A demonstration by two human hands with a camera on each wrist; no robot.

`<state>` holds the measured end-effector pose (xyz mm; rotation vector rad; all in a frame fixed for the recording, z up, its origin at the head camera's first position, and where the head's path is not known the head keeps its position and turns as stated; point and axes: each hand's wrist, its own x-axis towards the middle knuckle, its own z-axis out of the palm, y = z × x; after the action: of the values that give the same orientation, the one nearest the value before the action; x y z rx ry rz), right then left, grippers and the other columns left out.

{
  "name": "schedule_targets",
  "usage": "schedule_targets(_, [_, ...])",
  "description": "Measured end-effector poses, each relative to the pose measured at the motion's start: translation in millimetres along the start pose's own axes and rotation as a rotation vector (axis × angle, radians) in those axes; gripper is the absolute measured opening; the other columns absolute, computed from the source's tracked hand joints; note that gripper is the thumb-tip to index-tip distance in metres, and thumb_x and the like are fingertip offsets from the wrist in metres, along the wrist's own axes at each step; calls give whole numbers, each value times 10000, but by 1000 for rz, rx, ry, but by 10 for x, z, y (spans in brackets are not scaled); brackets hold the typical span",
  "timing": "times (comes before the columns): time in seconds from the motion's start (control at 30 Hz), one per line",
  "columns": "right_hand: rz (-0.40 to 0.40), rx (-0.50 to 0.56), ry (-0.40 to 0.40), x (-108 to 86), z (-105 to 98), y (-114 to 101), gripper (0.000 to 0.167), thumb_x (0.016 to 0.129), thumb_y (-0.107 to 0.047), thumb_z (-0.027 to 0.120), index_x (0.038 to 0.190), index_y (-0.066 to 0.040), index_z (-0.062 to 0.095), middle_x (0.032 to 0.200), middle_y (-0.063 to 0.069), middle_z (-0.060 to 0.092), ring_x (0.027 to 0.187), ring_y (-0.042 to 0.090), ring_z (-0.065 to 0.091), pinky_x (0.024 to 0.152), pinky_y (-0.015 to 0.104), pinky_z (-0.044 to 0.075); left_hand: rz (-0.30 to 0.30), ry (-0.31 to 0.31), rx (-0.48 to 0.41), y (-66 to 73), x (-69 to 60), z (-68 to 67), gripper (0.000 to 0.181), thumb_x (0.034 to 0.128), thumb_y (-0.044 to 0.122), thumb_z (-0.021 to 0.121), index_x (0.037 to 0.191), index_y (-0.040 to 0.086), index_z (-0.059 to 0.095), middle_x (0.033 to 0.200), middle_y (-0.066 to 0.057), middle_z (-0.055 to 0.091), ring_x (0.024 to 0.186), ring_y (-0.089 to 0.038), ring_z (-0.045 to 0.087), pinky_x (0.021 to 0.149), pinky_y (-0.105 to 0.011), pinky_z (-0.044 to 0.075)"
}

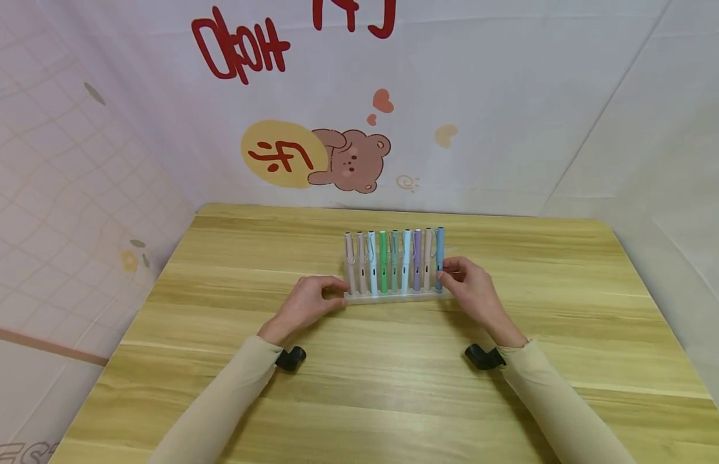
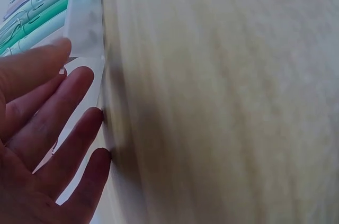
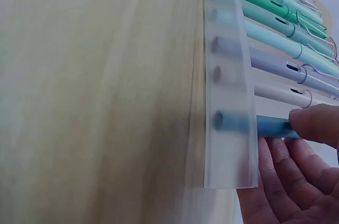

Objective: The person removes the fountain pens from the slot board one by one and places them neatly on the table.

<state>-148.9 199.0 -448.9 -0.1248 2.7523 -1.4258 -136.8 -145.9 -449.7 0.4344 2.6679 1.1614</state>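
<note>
**Right hand (image 1: 475, 293) pinches the slim blue pen (image 1: 440, 251) at the end of a long, clear plastic holder (image 1: 396, 298)**

The holder lies lengthwise across a light wood-grain counter (image 1: 382, 386), nearer the back edge than the forearms, with well-separated margins to the counter's left and right edges. Nine pens stand in it side by side, among them a pale pink pen (image 1: 350, 264) at the left end, a bright green pen (image 1: 384, 261) and a purple pen (image 1: 417, 261) farther right. The blue pen is the rightmost; its foot sits inside the holder, visible through the translucent wall, and a short stretch of holder runs past it to the right edge.

The right thumb presses one side of the blue pen's lower part, the other fingers behind it. The left hand (image 1: 308, 299) is at the holder's left end, thumb by the corner, its fingers loosely extended and spread rather than clenched; whether the thumb bears on the plastic I cannot tell.

Between the forearms, wood grain stretches from the holder's front edge toward the wearer. Behind the pens, a strip of counter separates the holder from the white printed backdrop (image 1: 498, 129). Beige sleeves (image 1: 226, 399) come in from both sides.
</note>
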Motion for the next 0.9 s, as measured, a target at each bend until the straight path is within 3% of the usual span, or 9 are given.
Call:
schedule_targets(0.33, [1, 27, 35, 8, 16, -6, 299, 1023, -179, 654, 1220, 45, 640, 1152, 205, 696, 1081, 348, 665, 915, 460, 545, 13, 25, 15, 1, 0, 25, 193, 923, 114, 788, 1115, 94, 783, 1013, -1, 780, 995, -190, 713, 959, -454, 532])
schedule_targets(0.6, [-16, 50, 92, -8, 11, -46, 271, 1018, -182, 665, 1195, 24, 661, 1107, 169, 711, 1024, 291, 673, 808, 176, 511, 17, 34, -4, 7, -7, 22, 165, 918, 99, 790, 1083, 90, 791, 981, 2, 782, 950, -165, 718, 946, -456, 536])
schedule_targets(0.9, [-70, 99, 148, -55, -40, -130, 263, 1013, -169, 682, 1183, 32, 674, 1086, 179, 721, 964, 253, 662, 796, 126, 499, 21, 48, -6, -10, -10, 38, 165, 920, 108, 789, 1084, 87, 790, 983, 0, 781, 949, -174, 716, 947, -465, 533])
